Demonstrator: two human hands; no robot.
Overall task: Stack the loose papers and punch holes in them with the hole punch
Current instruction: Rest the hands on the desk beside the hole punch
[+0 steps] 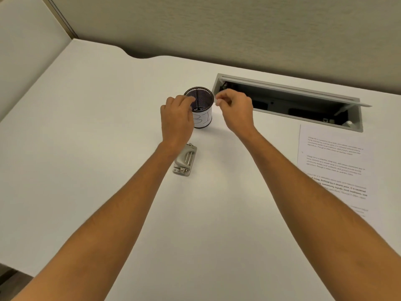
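The hole punch (185, 161) lies flat on the white desk (86, 148), grey metal, its handle down, just below the left wrist and untouched by either hand. The papers (332, 168) sit well apart from it at the desk's right edge, printed sheets overlapping unevenly. Beyond the punch stands a black mesh cup (200, 109) with a white label wrapped around its side. The left hand (176, 118) curls its fingers over the cup's near-left rim, touching it. The right hand (235, 110) hovers just right of the cup, thumb and forefinger pinched together; whether anything small sits between them is unclear. Behind it, a cable tray (288, 101) stands with its lid open.
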